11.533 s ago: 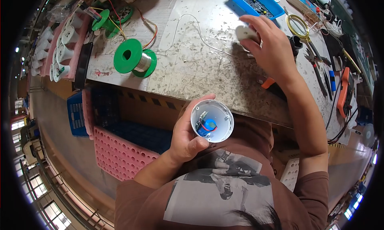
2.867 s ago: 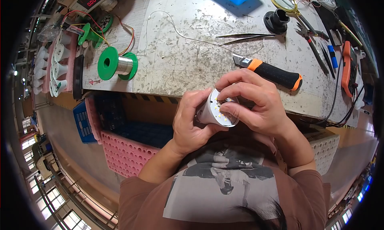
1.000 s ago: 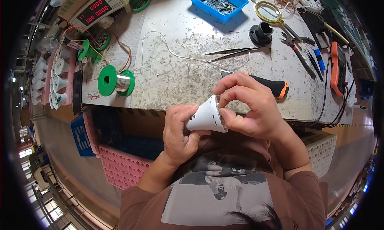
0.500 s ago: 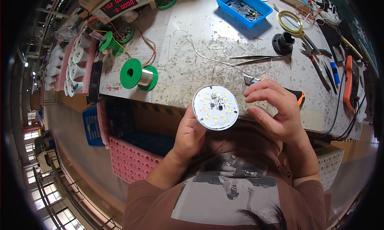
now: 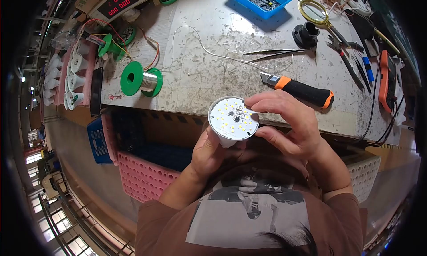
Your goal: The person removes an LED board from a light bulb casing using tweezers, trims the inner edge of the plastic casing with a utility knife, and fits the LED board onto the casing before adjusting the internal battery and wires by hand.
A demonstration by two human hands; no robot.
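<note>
My left hand (image 5: 208, 153) is closed around the white body of an LED bulb (image 5: 226, 141) from below and the left. The bulb has no cover. Its round white LED board (image 5: 227, 124) faces up, dotted with small yellow LEDs and a few dark chips. At the board's right edge, my right hand (image 5: 291, 124) has its fingertips on the upper rim and its thumb at the lower rim. Just beyond that hand lies a utility knife (image 5: 304, 91) with an orange and black handle. Behind the knife are tweezers (image 5: 275, 52).
On the bench (image 5: 195, 84) stand a solder spool (image 5: 142, 80), a black round fixture (image 5: 306, 35) and a blue tray (image 5: 262, 9) of small parts. A magnifier (image 5: 313, 11), pliers (image 5: 344, 56) and an orange multimeter (image 5: 386, 80) lie right. White bulb housings (image 5: 76, 80) stand left.
My right hand has moved left onto the bulb's rim, its fingers now touching it. The bulb has tilted and shifted slightly left. The view has shifted, uncovering the knife handle.
</note>
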